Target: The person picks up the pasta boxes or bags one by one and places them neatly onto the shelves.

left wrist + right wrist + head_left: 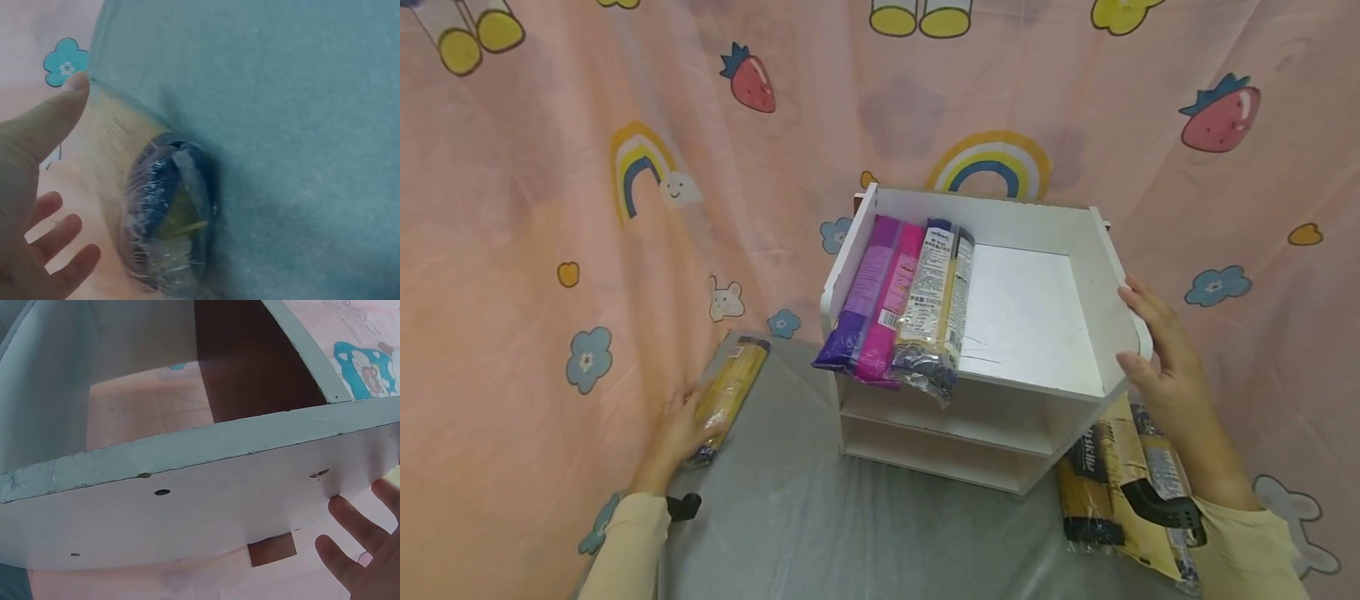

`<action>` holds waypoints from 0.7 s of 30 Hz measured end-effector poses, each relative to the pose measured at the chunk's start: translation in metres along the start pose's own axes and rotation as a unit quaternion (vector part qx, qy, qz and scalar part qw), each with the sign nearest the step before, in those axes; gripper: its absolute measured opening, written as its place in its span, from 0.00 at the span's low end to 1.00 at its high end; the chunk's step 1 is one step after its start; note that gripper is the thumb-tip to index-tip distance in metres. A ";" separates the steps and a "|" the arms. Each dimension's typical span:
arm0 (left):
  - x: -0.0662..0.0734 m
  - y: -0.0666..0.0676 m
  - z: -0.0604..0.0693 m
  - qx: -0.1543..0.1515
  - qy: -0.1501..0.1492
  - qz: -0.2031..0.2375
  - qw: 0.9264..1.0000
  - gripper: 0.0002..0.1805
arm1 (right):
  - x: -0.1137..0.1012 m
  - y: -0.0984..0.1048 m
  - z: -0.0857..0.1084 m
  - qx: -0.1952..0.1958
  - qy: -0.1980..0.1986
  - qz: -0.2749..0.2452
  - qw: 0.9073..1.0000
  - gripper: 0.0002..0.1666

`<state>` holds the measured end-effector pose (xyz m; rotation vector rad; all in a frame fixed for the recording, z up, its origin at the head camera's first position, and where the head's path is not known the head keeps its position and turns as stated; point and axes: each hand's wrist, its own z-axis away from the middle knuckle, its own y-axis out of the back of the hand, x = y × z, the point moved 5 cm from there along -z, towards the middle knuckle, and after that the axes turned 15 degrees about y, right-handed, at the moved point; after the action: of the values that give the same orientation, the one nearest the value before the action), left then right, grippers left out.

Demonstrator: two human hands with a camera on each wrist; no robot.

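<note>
My left hand (683,425) is beside a yellow spaghetti packet (735,385) on the left of the table. In the left wrist view its thumb is extended and its fingers are spread and slightly bent, next to the packet's dark clear-wrapped end (169,212). My right hand (1168,362) is at the right side panel of a white shelf unit (1030,317), and the right wrist view has its fingertips (340,503) against that panel. On the shelf's top, a purple-and-pink packet (880,300) lies beside another spaghetti packet (936,292), their near ends overhanging the front edge.
Several packets (1120,483) lie on the table to the right of the shelf, partly under my right forearm. Lower compartments (940,425) face the front. A grey cloth (790,517) covers the table, and a pink patterned curtain (820,125) hangs behind it.
</note>
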<state>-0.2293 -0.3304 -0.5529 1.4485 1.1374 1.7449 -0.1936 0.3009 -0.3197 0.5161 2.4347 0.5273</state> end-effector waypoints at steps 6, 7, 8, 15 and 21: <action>-0.005 -0.008 0.000 -0.013 0.009 -0.027 1.000 0.55 | 0.000 0.000 0.001 -0.007 0.008 0.001 1.000 0.37; -0.006 -0.009 0.000 -0.013 0.011 -0.032 0.999 0.56 | 0.000 0.000 0.001 -0.006 0.011 0.000 1.000 0.37; -0.006 -0.010 0.001 -0.012 0.012 -0.035 0.999 0.56 | 0.000 0.000 0.001 -0.004 0.012 -0.001 1.000 0.37; -0.014 -0.016 0.003 -0.031 0.044 -0.041 0.998 0.56 | 0.002 -0.001 0.000 0.000 0.027 -0.009 1.000 0.35; -0.017 -0.017 0.005 -0.069 0.060 -0.044 0.995 0.60 | 0.001 -0.002 0.000 0.002 0.032 -0.008 0.999 0.35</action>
<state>-0.2219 -0.3354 -0.5758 1.2077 1.1005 1.8314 -0.1953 0.2997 -0.3213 0.4888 2.4990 0.5405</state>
